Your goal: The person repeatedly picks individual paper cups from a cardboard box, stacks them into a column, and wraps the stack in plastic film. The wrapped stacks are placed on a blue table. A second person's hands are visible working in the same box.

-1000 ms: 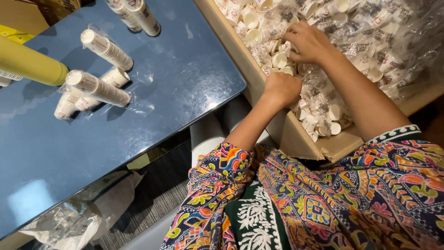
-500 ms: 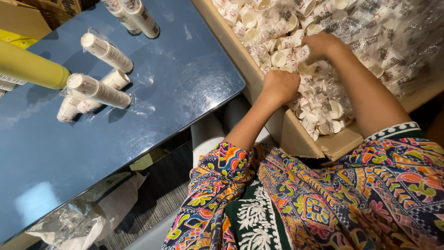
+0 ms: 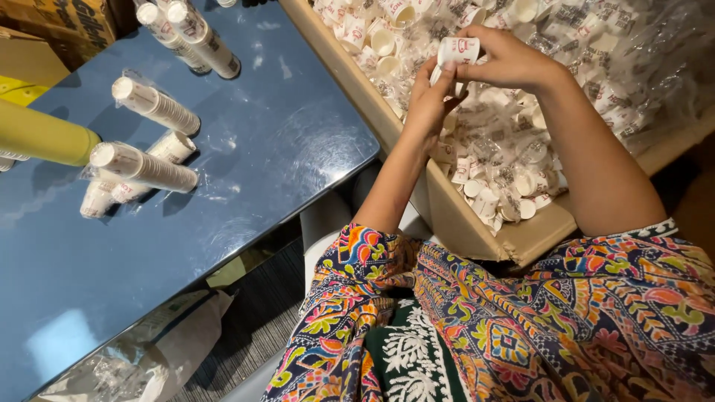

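Table (image 3: 223,186), blue and glossy, lies at my left with wrapped cup stacks (image 3: 145,167) resting on it beside a yellow tube (image 3: 45,138). Cardboard box (image 3: 477,231) sits in front of me, filled with loose small white cups (image 3: 514,171) in clear wrap. Over the box, my right hand (image 3: 510,59) pinches one small white cup (image 3: 458,50) at its side, raised above the pile. My left hand (image 3: 428,100) has fingertips pressed together on the cup's lower edge.
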